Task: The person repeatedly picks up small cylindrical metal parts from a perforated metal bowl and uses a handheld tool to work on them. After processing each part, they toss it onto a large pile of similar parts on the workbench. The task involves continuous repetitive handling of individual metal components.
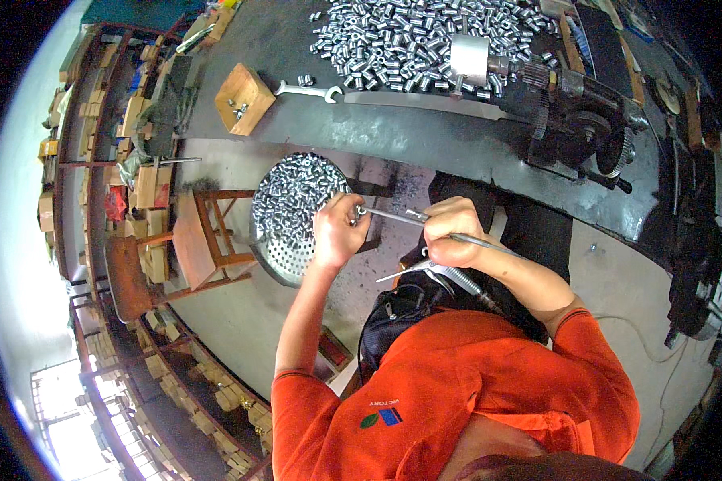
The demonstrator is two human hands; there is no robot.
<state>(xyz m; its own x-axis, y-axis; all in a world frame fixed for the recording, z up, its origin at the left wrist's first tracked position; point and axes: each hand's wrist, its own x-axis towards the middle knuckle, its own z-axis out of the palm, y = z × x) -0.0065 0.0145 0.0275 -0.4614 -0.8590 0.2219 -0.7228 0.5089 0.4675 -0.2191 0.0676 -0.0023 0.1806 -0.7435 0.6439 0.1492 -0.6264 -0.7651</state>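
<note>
My left hand (341, 231) is closed around a small shiny metal sleeve (361, 211), its end showing at the fingertips. My right hand (452, 232) grips a long thin metal rod (393, 216). The rod's tip meets or nearly meets the sleeve, and its other end runs back along my right forearm. Just under the right hand is a silver air blow gun (457, 278) with a thin nozzle; whether that hand also supports it I cannot tell. Beside my left hand, a round perforated metal pan (285, 260) carries a heap of similar sleeves (293, 196).
On the dark bench (313, 124) ahead lie a large pile of metal sleeves (401, 40), a wrench (309, 90) and a wooden box (253, 100) with a few small parts. A geared machine (586, 120) stands at right, a wooden chair (196, 240) and loaded shelves (148, 188) at left.
</note>
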